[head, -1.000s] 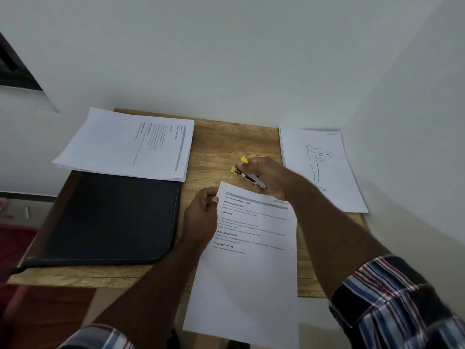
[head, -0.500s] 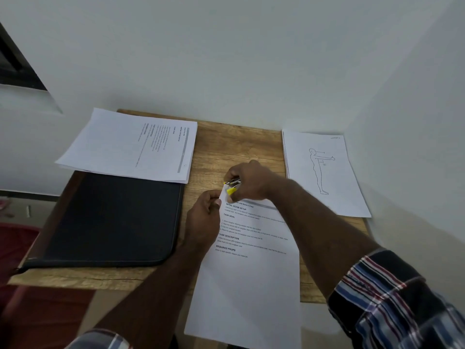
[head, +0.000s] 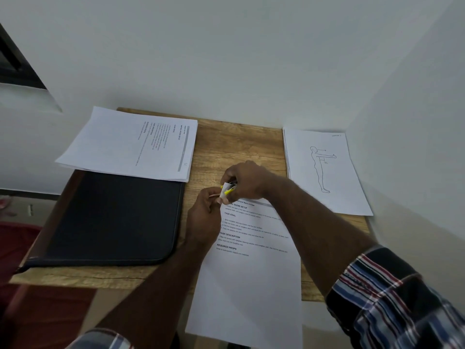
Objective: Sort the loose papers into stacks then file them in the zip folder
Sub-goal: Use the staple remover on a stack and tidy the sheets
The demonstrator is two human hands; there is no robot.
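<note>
Small wooden tabletop (head: 234, 144) set into a corner, plain white walls (head: 226, 59) behind and to the right, dark window frame (head: 15, 61) at upper left, red floor (head: 22, 298) below left — dim, even light

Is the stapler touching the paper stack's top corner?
Touching. The head view shows the stapler in the right hand, closed over the paper stack corner, which the left hand pinches.

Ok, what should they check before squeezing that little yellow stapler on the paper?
1. Paper corner inside stapler: ok, corner curls into it.
2. Right hand grips stapler: ok.
3. Left hand pinches the sheets at the corner: ok.
4. Sheets lined up evenly: cannot tell.
5. Fingers out of the stapler's mouth: cannot tell, hidden.
6. Zip folder ready: not ok, it looks closed.
</note>
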